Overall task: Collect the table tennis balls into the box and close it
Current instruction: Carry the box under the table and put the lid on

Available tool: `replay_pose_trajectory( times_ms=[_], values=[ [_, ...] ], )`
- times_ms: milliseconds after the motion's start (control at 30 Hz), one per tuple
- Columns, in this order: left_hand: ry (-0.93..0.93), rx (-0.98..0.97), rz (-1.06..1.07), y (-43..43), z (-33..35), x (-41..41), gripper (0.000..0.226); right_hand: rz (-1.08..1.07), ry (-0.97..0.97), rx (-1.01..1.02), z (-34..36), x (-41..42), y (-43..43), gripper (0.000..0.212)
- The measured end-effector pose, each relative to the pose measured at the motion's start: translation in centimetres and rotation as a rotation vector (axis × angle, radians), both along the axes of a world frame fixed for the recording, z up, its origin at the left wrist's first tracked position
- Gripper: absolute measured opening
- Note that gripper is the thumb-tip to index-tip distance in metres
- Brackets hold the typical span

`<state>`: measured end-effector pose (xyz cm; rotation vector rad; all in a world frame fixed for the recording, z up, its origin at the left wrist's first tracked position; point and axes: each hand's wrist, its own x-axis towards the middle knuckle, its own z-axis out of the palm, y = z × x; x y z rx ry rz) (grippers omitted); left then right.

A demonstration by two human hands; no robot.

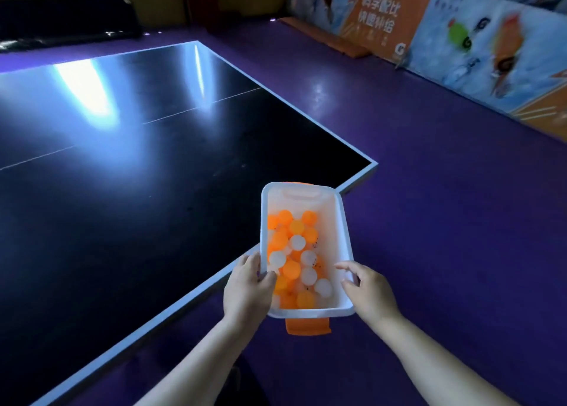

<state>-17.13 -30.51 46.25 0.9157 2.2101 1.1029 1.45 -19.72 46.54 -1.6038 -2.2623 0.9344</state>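
Box (pixel 344 230), white plastic, open-topped, held up in both hands beside the near edge of the desk (pixel 153 190). Most of it hung over the purple floor (pixel 445 221). Could not tell whether its far end rested on the desk corner.

Balls (pixel 294 252), orange and white mixed, piled in the near half of the box. The far half showed bare wall. No loose balls seen on the desk or the floor, so collecting looked done, or close to it.

Left hand (pixel 248 286) grasping the left rim, thumb hooked inside against the balls. Right hand (pixel 368 289) curled on the right rim near the closer corner. That hold looked lighter, more fingertips than palm.

No lid in sight. An orange clip (pixel 307 326) hung below the near end, and a second orange clip (pixel 297 183) showed at the far end.

Risks, as judged:
- Both holds sat at the near end with the load there too. A tip toward the far end would send the pile rolling that way, shifting the weight and perhaps pitching balls over the far wall.
- Balls are light and springy. Any jolt against the desk edge could bounce a few out, and the smooth floor would let them run toward the printed barrier boards (pixel 460 43).
- If the right hand's fingertip hold slipped, the box would swing on the left hand and spill.
- Closing needs a lid found first. Letting go with one hand to fetch it, before the box is set down, would be the likeliest cause of a drop.
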Motion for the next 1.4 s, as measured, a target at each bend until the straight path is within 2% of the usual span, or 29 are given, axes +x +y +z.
replay_pose_trajectory(
  times_ms=[267,433,633,800,967,1133,1400],
  values=[
    [-0.048,-0.034,-0.104,9.7,0.0,4.6,0.012,-0.105,0.040,0.009,-0.5,5.9,7.4,0.038],
    [-0.083,-0.007,-0.120,18.4,-0.5,5.8,0.016,-0.143,0.032,0.028,-0.4,7.2,15.5,0.042],
    [-0.058,0.004,-0.047,28.5,0.0,4.8,0.005,-0.094,-0.032,0.028,1.1,5.6,26.8,0.061],
    [-0.037,-0.028,0.040,33.5,0.5,2.9,0.007,-0.014,-0.039,-0.001,0.8,3.1,33.1,0.067],
    [-0.068,-0.014,0.169,35.1,-0.1,1.5,0.016,0.069,0.047,-0.127,-0.4,-0.4,37.9,0.065],
    [-0.037,0.014,0.417,36.4,-0.5,1.9,0.027,0.284,0.070,-0.177,-1.0,-4.3,43.1,0.059],
    [-0.101,0.088,0.896,38.3,-1.0,8.7,0.010,0.720,0.070,-0.176,-1.0,-7.3,48.6,0.047]
  ],
)
